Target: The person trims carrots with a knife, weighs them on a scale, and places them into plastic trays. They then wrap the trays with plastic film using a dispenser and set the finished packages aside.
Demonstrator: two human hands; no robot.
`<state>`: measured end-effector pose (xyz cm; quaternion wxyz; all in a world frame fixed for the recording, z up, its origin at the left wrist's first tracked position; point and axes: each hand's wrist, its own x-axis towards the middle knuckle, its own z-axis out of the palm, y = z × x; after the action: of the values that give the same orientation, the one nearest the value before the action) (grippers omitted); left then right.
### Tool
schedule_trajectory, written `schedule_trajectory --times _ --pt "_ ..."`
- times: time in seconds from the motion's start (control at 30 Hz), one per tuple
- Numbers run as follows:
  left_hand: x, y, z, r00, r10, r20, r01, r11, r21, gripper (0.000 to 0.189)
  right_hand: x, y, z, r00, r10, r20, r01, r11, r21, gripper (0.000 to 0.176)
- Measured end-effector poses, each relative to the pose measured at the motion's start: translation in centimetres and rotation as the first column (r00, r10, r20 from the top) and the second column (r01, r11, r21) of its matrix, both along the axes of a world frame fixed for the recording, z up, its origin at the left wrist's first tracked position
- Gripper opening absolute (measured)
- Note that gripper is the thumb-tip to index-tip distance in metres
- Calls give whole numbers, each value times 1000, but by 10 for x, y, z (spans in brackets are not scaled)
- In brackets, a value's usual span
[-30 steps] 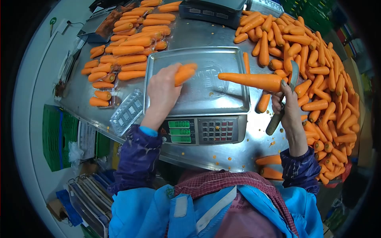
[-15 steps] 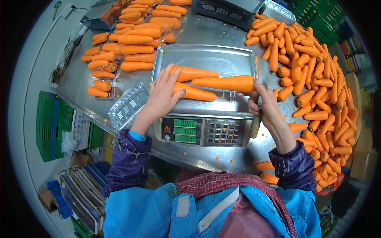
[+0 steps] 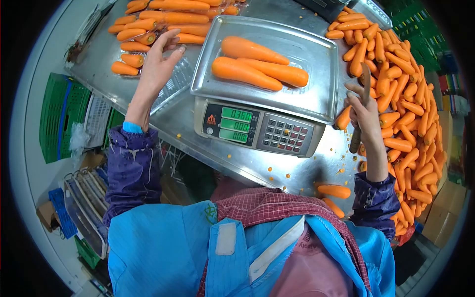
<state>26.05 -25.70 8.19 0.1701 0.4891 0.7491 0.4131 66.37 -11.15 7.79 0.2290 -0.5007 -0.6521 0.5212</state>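
Note:
Three carrots (image 3: 257,64) lie side by side on the steel pan of a digital scale (image 3: 267,108), whose green displays are lit. Left of the pan, my left hand (image 3: 159,64) is raised with thumb and fingers apart and nothing in them. Behind it, a clear plastic tray (image 3: 174,81) rests on the steel table, partly covered by my hand. Off the pan's right edge, my right hand (image 3: 365,115) grips a knife (image 3: 366,81), blade pointing away from me and handle (image 3: 355,140) showing below the palm. That hand overlaps the edge of the carrot pile (image 3: 401,114).
Packed carrots (image 3: 185,18) lie in rows on the steel table (image 3: 198,161) at the back left. Two loose carrots (image 3: 334,191) are near the front edge, with orange scraps around. A green crate (image 3: 54,119) stands on the left, and a dark device (image 3: 324,7) sits at the back.
My left hand has let go of carrots and moved left towards the tray. My right hand has released a carrot and moved right with the knife. The displayed reading has changed.

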Motion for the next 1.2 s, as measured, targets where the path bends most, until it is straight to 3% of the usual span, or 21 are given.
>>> schedule_trajectory --times 0.17,0.4,0.5,0.57,0.6,0.7,0.83,0.9,1.0,1.1,1.2 --pt "3 -2 -5 1000 -4 -3 4 999 -33 45 19 -4 -2 999 -47 18 47 999 5 29" --pt "2 4 -14 988 -52 -146 37 994 -101 45 6 -10 1 1000 9 3 -9 1000 6 27" --pt "-4 8 -31 983 -173 -55 165 979 -117 39 -4 -10 -2 1000 18 -19 -18 1000 4 27" --pt "2 16 -38 968 -192 163 227 945 -235 35 -17 -8 -6 992 78 96 -80 997 17 28" --pt "8 19 -37 979 -192 73 205 934 -293 33 -27 -7 -4 984 98 149 -100 995 11 30" --pt "17 27 -38 960 -174 219 243 905 -348 35 -43 5 -28 917 224 329 -307 925 225 38" --pt "18 37 -27 963 -142 231 226 890 -396 26 -72 11 -29 879 269 395 -334 936 106 33" --pt "14 44 -28 958 -134 255 231 887 -400 23 -76 14 -25 911 246 331 -285 956 75 32" --pt "6 62 -23 895 -69 440 230 918 -324 21 -79 37 -16 930 234 282 -256 966 42 33" --pt "-2 103 -19 884 -160 439 264 946 -186 20 -81 79 -10 941 200 273 -260 944 204 27" --pt "-11 165 -11 919 -236 315 309 929 -206 13 -90 121 7 976 140 166 -167 973 161 26"
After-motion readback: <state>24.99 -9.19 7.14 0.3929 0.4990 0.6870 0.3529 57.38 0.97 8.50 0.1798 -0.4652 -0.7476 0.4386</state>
